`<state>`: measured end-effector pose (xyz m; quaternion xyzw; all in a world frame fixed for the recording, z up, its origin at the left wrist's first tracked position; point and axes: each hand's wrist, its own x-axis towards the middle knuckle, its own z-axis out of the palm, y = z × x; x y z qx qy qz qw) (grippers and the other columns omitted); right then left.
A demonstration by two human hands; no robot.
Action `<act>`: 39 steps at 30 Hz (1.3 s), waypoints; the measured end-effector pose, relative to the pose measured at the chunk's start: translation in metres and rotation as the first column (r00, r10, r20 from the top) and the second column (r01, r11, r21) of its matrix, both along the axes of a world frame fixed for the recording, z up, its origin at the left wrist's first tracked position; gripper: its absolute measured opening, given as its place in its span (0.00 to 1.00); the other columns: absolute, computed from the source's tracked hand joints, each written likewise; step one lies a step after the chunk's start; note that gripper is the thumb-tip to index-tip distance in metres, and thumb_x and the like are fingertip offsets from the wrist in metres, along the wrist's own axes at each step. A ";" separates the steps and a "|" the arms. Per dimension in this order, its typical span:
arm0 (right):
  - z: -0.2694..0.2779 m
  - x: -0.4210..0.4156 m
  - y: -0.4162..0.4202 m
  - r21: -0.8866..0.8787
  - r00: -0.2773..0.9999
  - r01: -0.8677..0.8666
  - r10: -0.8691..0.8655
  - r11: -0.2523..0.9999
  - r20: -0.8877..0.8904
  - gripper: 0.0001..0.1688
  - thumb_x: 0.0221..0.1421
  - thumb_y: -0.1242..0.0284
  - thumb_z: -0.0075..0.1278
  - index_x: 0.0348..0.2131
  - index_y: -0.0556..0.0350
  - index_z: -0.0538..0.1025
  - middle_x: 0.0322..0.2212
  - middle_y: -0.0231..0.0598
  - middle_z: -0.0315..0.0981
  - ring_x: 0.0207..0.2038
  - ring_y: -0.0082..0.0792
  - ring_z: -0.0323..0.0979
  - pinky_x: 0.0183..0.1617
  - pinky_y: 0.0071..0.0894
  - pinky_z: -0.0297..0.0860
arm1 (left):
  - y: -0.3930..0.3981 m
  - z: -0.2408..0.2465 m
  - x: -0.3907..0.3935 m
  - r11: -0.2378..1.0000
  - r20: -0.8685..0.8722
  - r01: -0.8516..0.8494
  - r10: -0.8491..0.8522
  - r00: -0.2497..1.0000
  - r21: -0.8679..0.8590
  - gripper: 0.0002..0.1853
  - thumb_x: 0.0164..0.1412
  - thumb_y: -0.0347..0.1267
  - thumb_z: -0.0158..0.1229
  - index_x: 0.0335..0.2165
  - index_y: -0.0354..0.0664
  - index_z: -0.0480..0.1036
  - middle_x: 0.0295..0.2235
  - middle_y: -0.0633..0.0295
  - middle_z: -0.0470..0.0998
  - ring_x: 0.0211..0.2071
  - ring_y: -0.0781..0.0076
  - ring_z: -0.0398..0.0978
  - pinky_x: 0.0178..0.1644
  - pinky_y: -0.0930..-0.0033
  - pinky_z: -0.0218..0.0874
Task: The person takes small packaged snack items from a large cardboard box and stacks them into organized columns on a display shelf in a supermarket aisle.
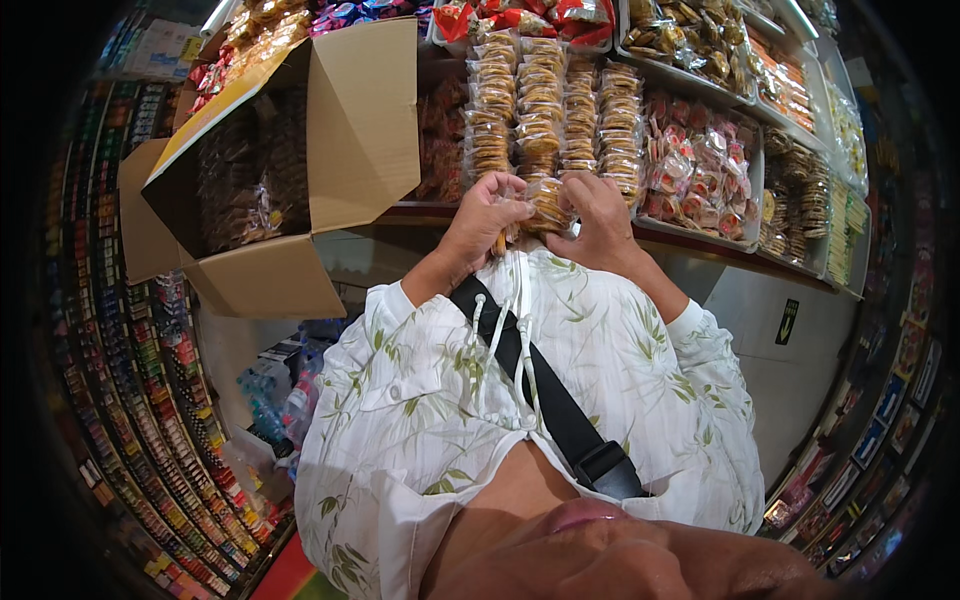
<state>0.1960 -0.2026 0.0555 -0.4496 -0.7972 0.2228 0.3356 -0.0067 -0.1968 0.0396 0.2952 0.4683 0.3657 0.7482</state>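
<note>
Several rows of clear-wrapped round biscuits [538, 97] stand packed on edge on the display in front of me. My left hand [489, 214] pinches wrapped biscuits between thumb and fingers at the near end of the rows, and part of a packet shows below its palm. On the other side of the nearest wrapped biscuits [546, 204], my right hand [600, 216] curls its fingers against them, with the thumb lower down. The fingers hide part of what each hand grips.
An opened cardboard box [364, 127] with dark-looking wrapped packets inside sits at left, flaps spread. Right of the rows is a tray of pink-and-red wrapped sweets [701, 165]. More snack trays [686, 34] lie behind. Stocked shelves [142, 322] curve along the left, with bottles [274, 397] below.
</note>
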 end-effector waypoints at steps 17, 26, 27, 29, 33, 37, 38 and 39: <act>-0.024 0.006 0.037 0.049 0.995 -0.052 0.048 0.997 0.082 0.22 0.27 0.74 0.61 0.26 0.54 0.67 0.30 0.42 0.66 0.36 0.46 0.66 0.41 0.39 0.61 | -0.007 -0.016 -0.040 0.951 -0.147 -0.262 0.287 0.947 0.166 0.27 0.54 0.24 0.60 0.51 0.34 0.59 0.36 0.59 0.74 0.36 0.75 0.73 0.43 0.72 0.67; -0.042 -0.001 0.055 0.094 0.990 -0.103 0.093 0.990 0.104 0.22 0.28 0.76 0.62 0.28 0.56 0.67 0.30 0.40 0.67 0.37 0.45 0.67 0.42 0.42 0.62 | 0.003 -0.048 -0.052 0.906 -0.218 -0.341 0.395 0.892 0.250 0.29 0.51 0.25 0.63 0.50 0.35 0.59 0.31 0.62 0.72 0.29 0.78 0.71 0.34 0.75 0.65; -0.043 -0.001 0.055 0.079 0.989 -0.110 0.102 0.991 0.107 0.23 0.29 0.77 0.62 0.29 0.56 0.68 0.29 0.40 0.68 0.37 0.45 0.67 0.41 0.42 0.63 | 0.005 -0.054 -0.055 0.901 -0.189 -0.352 0.403 0.896 0.253 0.29 0.50 0.24 0.64 0.49 0.35 0.60 0.30 0.63 0.71 0.27 0.78 0.71 0.31 0.75 0.65; -0.044 -0.001 0.056 0.047 0.987 -0.124 0.118 0.991 0.113 0.24 0.29 0.77 0.62 0.31 0.57 0.68 0.29 0.40 0.68 0.36 0.46 0.67 0.41 0.42 0.63 | 0.009 -0.066 -0.059 0.900 -0.170 -0.356 0.403 0.899 0.251 0.29 0.48 0.24 0.66 0.48 0.35 0.61 0.30 0.63 0.71 0.27 0.78 0.71 0.30 0.75 0.65; -0.045 -0.002 0.057 0.050 0.990 -0.120 0.116 0.992 0.075 0.24 0.30 0.77 0.62 0.31 0.58 0.68 0.28 0.41 0.67 0.35 0.46 0.66 0.40 0.41 0.64 | 0.014 -0.076 -0.061 0.917 -0.209 -0.301 0.358 0.910 0.261 0.26 0.52 0.25 0.62 0.48 0.35 0.61 0.33 0.62 0.73 0.32 0.78 0.72 0.37 0.75 0.66; -0.044 -0.005 0.056 0.061 0.995 -0.098 0.098 0.993 0.010 0.23 0.31 0.76 0.63 0.29 0.58 0.68 0.34 0.47 0.66 0.39 0.50 0.67 0.45 0.44 0.64 | 0.017 -0.083 -0.060 0.920 -0.222 -0.291 0.351 0.910 0.263 0.22 0.55 0.25 0.59 0.48 0.35 0.61 0.36 0.61 0.74 0.35 0.77 0.73 0.40 0.75 0.67; -0.044 -0.006 0.056 0.079 0.996 -0.088 0.089 0.993 -0.013 0.23 0.31 0.76 0.64 0.31 0.59 0.69 0.37 0.48 0.67 0.41 0.51 0.67 0.46 0.44 0.64 | 0.017 -0.084 -0.061 0.919 -0.207 -0.296 0.353 0.913 0.260 0.22 0.55 0.25 0.59 0.47 0.36 0.62 0.36 0.61 0.74 0.35 0.77 0.73 0.41 0.74 0.67; -0.045 -0.005 0.054 0.054 0.996 -0.088 0.088 0.995 -0.010 0.24 0.32 0.76 0.64 0.32 0.60 0.69 0.38 0.49 0.67 0.43 0.51 0.67 0.47 0.44 0.64 | 0.017 -0.084 -0.061 0.919 -0.192 -0.300 0.353 0.916 0.256 0.22 0.55 0.25 0.59 0.47 0.36 0.62 0.37 0.60 0.74 0.36 0.76 0.73 0.41 0.74 0.67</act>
